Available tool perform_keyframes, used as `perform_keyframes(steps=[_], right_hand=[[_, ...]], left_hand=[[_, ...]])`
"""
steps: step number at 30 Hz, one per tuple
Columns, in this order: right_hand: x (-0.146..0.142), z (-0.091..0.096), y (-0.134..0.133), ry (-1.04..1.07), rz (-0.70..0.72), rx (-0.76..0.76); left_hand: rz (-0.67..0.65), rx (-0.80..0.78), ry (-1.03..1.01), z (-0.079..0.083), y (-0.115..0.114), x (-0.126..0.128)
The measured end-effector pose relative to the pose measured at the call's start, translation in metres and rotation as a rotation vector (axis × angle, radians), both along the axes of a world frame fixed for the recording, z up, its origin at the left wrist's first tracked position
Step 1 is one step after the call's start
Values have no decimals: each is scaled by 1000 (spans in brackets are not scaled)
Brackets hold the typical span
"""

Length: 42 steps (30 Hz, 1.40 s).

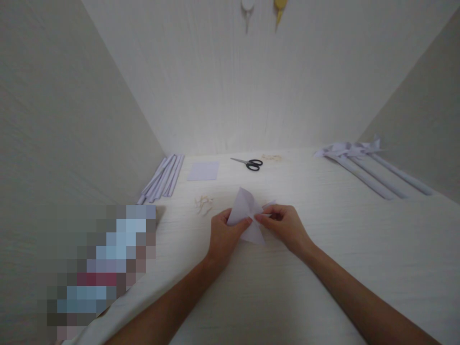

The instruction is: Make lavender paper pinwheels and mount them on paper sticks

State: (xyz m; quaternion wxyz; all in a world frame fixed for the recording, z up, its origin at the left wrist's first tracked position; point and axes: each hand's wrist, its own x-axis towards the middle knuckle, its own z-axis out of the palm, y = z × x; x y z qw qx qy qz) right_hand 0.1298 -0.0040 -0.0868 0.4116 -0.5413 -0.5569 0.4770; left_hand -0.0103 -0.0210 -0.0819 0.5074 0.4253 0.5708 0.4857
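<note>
A folded sheet of white paper (246, 206), with pointed flaps at its top and bottom, is held between my two hands above the table. My left hand (225, 235) is closed on its left side, the thumb pressing near the paper's middle. On the right, my right hand (285, 223) pinches a part of the same paper between thumb and fingers; a small paper point shows behind those fingers. Light-coloured thin strips or loops (204, 204) lie on the table to the left of my left hand.
Black-handled scissors (251, 164) lie behind my hands, beside more thin strips (272, 157). A flat paper square (203, 171) and rolled paper tubes (163, 177) are at left. Pinwheel-like papers on tubes (362, 163) lie at right. White walls (233, 96) enclose the table.
</note>
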Motion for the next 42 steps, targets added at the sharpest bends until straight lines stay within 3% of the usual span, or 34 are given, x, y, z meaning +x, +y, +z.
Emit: perform_keyframes(steps=[13,17,24,31,35,39,42], right_hand=[[-1,0,-1,-48,-20,136],[-5,4,-4,28,-97,163],[-14,7,-8,437,-128,11],[-14,4,-8,434,-145,-20],[-10,2,-5,419,-152,-34],[4,3,3,440,-78,-94],[19,6,8,400,141,-183]], left_hand=[[-3,25,-9,2,-1,0],[13,25,-23,0,-1,0],[38,55,-91,-2,0,2],[5,43,-17,1,-1,2],[-51,4,-78,4,-1,1],[-178,-45,-237,6,2,-2],[-269,-55,-319,11,5,-7]])
